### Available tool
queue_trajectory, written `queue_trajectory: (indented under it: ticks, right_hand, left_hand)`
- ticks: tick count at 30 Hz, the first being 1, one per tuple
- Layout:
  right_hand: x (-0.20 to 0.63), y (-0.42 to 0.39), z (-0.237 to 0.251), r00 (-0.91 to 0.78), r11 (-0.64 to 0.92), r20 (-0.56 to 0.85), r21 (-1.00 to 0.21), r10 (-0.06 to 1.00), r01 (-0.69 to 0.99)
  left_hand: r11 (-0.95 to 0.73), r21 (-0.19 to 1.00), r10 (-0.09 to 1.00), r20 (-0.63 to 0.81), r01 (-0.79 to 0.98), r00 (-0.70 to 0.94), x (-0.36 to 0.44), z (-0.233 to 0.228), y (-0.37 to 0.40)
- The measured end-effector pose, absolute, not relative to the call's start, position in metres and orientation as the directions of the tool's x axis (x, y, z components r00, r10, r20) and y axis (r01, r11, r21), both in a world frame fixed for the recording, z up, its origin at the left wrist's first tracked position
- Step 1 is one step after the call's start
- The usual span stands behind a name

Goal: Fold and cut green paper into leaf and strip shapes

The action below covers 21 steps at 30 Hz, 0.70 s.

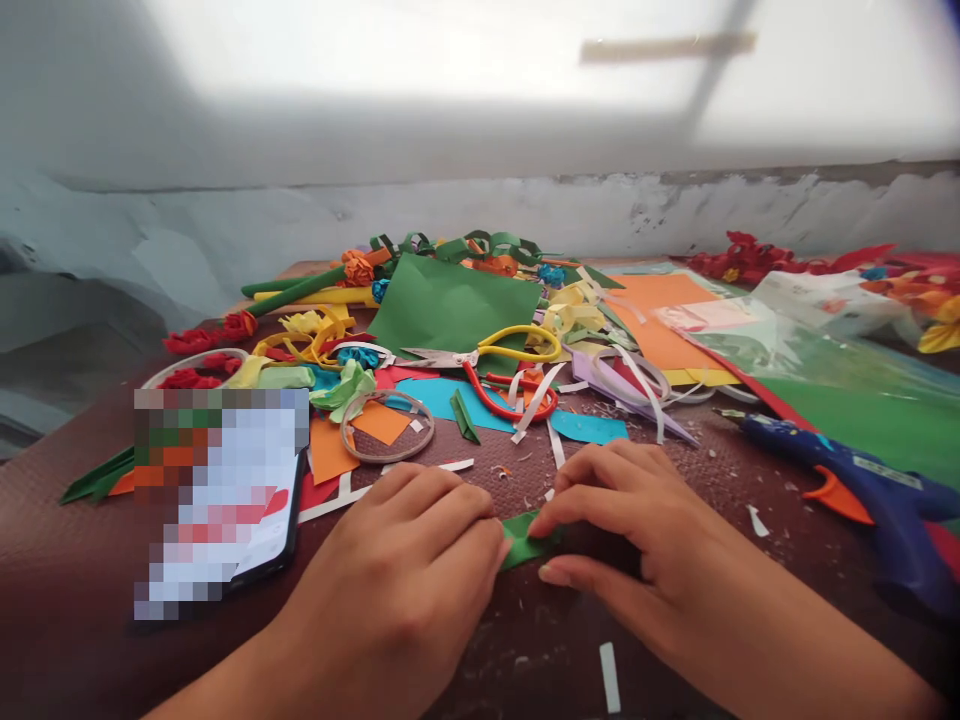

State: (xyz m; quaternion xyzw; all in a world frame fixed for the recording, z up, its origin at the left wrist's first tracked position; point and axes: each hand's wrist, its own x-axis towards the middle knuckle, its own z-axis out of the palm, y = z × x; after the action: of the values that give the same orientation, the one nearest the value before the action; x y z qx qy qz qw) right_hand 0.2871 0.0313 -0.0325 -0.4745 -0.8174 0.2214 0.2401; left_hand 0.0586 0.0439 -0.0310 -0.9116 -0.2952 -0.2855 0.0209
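Both hands lay low and near on the brown table (67,600). Between them sat a small green paper piece (525,545). It rested on the table, near the middle. The left hand (405,560) was curled over, and its fingertips pressed on the left edge of the green piece. The right hand (637,530) pinched the right side of the same piece with finger and thumb. So both hands gripped that one bit of paper.

A thin white strip (610,677) lay on the table close to the right arm. On the left sat a phone (225,500), with its screen blurred. On the right lay a blue glue gun (862,490) with an orange trigger, well apart from the hands.

Farther away were scissors (487,365) with one yellow handle and one red one. They lay on a heap of cut paper. A big green sheet (450,305) stood behind them, and an orange sheet (652,300) lay to its right. A blue scrap (589,428) lay just past the right hand. A ring of tape (388,425) sat past the left hand, around an orange scrap. Red paper flowers (210,340) lay far on the left. More red flowers (750,258) sat far on the right by the wall (480,130).
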Motion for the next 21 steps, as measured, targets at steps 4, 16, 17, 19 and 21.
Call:
queue_trajectory:
  ticks: [4,16,17,19,21]
  right_hand:
    - [0.286,0.037,-0.031,-0.452,0.446,0.149,-0.589,0.88,0.674]
    - [0.268,0.043,-0.027,-0.408,0.446,0.182,-0.38,0.895,0.81]
    - [0.268,0.043,-0.028,-0.401,0.445,0.193,-0.384,0.895,0.809]
    - [0.27,0.043,-0.029,-0.391,0.449,0.221,-0.41,0.894,0.794]
    - [0.272,0.041,-0.031,-0.382,0.464,0.267,-0.426,0.885,0.777]
  left_hand:
    - [-0.829,0.153,0.535,0.502,0.538,0.68,0.059,-0.028,0.049]
    - [-0.66,0.264,0.749,0.157,0.703,0.644,0.07,-0.01,0.057]
    - [-0.655,0.267,0.753,0.156,0.707,0.639,0.069,-0.01,0.058]
    - [-0.656,0.27,0.753,0.179,0.704,0.633,0.067,-0.011,0.058]
    - [-0.666,0.263,0.746,0.218,0.698,0.629,0.064,-0.013,0.058]
